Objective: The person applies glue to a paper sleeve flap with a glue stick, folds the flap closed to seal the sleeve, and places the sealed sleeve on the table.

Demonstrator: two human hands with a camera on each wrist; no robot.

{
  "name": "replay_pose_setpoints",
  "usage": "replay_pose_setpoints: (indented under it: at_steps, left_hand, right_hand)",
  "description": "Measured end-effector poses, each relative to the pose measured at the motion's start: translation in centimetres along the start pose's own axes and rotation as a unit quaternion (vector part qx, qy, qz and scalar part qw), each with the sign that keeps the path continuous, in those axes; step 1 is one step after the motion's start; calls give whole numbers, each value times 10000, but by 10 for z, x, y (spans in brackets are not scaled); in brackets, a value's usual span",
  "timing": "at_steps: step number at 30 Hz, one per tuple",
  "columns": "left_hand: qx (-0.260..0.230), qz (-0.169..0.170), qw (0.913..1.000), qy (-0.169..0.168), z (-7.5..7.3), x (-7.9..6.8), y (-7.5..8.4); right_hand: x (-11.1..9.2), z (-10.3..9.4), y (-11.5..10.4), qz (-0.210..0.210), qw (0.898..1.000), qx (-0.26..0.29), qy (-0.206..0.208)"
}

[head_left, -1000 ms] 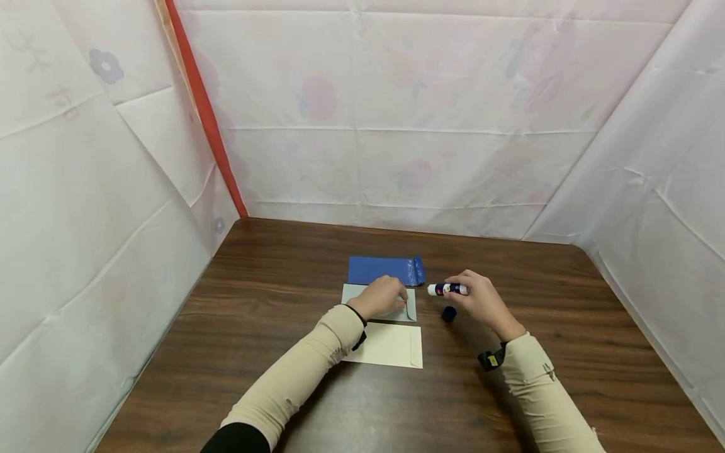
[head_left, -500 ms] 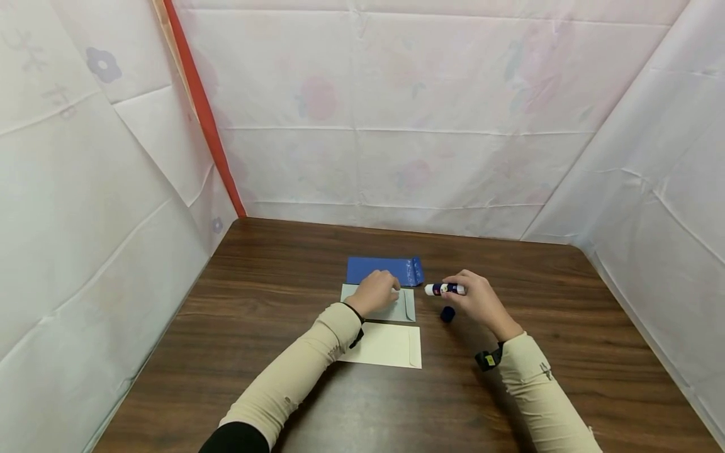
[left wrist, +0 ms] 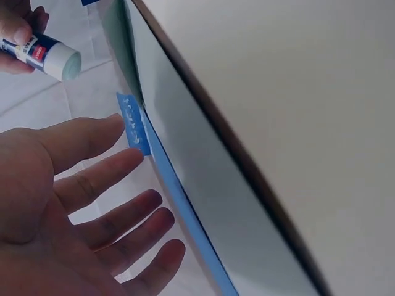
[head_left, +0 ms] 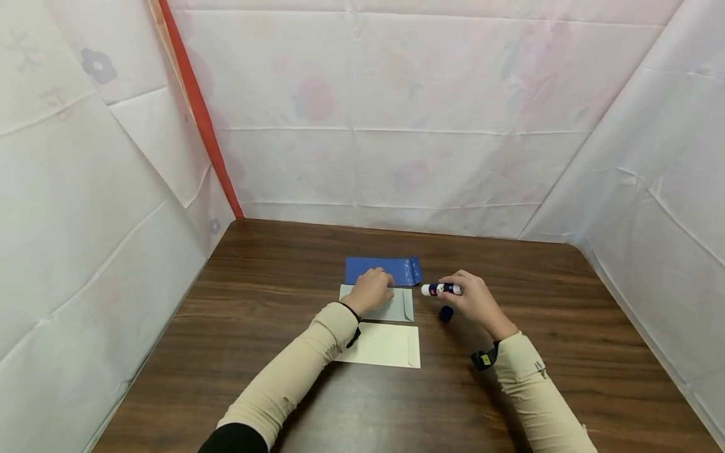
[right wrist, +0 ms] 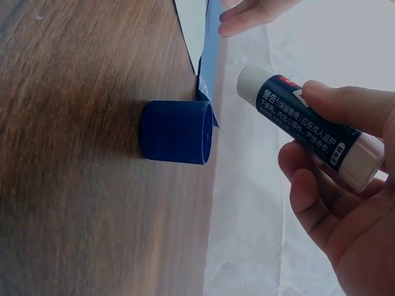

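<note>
My right hand (head_left: 476, 301) grips a glue stick (head_left: 440, 289) with a dark blue label, its uncapped white end pointing left. The glue stick's dark blue cap (right wrist: 176, 132) stands on the table below that hand. My left hand (head_left: 370, 292) is over the grey envelope (head_left: 385, 313), partly hiding it. In the left wrist view its fingers (left wrist: 102, 179) are spread and loosely bent, with nothing between them. The grey envelope's flap lies at its right end. Behind it is a blue envelope (head_left: 374, 269), its opened flap (left wrist: 133, 123) streaked with glue. A cream envelope (head_left: 391, 345) lies nearest me.
Brown wood-grain table (head_left: 272, 264) carries the three envelopes in a column near its middle. White printed sheets (head_left: 442, 119) hang along the back and both sides. A red strip (head_left: 206, 119) runs down the back left corner.
My left hand has drawn back leftward from the grey envelope's flap, and its fingers have loosened. The right hand keeps holding the glue stick in nearly the same place.
</note>
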State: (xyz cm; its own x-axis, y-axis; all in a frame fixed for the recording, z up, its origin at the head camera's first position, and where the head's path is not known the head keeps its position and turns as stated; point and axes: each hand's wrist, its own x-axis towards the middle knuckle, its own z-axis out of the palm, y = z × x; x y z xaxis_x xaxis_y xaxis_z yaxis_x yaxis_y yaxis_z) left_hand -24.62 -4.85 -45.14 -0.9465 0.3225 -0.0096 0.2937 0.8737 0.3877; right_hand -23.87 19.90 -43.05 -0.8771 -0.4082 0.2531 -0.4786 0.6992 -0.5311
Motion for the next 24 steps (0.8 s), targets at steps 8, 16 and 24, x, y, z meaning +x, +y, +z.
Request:
replay_pose_setpoints:
  at_steps: [8, 16, 24]
  left_hand:
    - [-73, -76, 9999, -68, -5, 1, -3]
    - [-36, -138, 9995, -289, -8, 2, -2]
    - [154, -420, 9954, -844, -3, 2, -10]
  right_hand:
    - [-1, 3, 0, 80, 10000, 9, -39]
    - [0, 3, 1, 93, 9999, -61, -48]
    - [-2, 8, 4, 142, 9999, -17, -62]
